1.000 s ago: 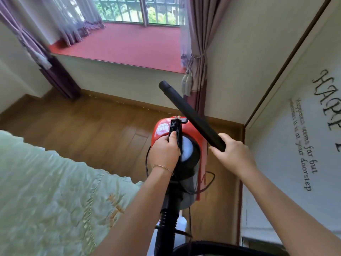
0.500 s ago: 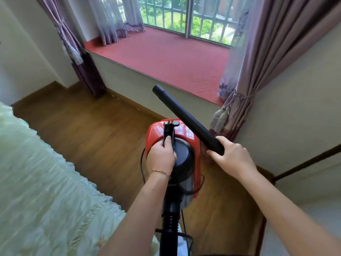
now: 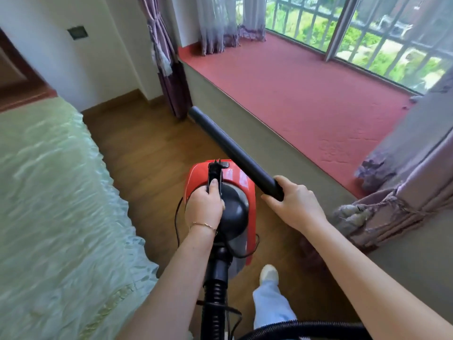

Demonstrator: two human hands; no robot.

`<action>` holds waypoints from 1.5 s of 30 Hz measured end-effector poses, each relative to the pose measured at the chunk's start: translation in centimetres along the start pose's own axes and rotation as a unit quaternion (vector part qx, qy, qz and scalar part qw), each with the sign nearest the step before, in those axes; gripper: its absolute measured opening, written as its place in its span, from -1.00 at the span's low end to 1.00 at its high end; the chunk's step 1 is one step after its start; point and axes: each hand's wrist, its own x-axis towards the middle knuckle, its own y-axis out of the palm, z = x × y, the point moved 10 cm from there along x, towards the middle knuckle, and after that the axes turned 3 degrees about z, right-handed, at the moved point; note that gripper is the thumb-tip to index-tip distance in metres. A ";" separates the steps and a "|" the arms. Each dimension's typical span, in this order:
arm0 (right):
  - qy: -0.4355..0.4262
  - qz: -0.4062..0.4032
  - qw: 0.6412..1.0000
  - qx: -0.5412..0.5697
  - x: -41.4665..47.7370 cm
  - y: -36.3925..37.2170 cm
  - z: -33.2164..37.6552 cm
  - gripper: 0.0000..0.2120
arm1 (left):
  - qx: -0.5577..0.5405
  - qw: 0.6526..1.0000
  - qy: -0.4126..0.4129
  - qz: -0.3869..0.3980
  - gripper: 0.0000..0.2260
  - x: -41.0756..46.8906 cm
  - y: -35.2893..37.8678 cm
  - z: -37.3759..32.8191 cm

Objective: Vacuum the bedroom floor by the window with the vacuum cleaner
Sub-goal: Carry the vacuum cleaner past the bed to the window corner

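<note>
A red and black vacuum cleaner (image 3: 239, 177) hangs in the air over the wooden floor (image 3: 147, 148). My left hand (image 3: 204, 204) grips its black carry handle, thumb lying along the top. My right hand (image 3: 293, 204) grips the near end of a black tube (image 3: 230, 148) that points up and away toward the far left corner. A ribbed black hose (image 3: 215, 305) runs down from the vacuum's rear and curves across the bottom edge. The window (image 3: 367, 33) is at the upper right.
A bed with a pale green cover (image 3: 49, 204) fills the left. A red-carpeted window ledge (image 3: 306, 94) runs along the right. Tied purple curtains hang at the far corner (image 3: 169, 69) and at near right (image 3: 392, 204). My foot (image 3: 268, 273) is on the floor strip.
The view has swung left, from the right wall and corner toward the window ledge and far corner. Both hands keep their holds on the vacuum handle and the tube.
</note>
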 end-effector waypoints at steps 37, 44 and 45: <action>-0.271 0.130 0.947 -0.110 52.4 11.4 36.8 -0.55 | -0.110 0.951 -0.137 -0.256 -0.56 46.8 -23.4 -1.6; -0.290 0.147 0.941 -0.092 59.8 14.9 43.9 -0.55 | -0.093 0.949 -0.151 -0.260 -0.54 56.0 -28.9 -0.5; -0.291 0.151 0.940 -0.090 60.9 15.7 44.8 -0.55 | -0.091 0.948 -0.156 -0.260 -0.54 57.3 -29.5 -0.3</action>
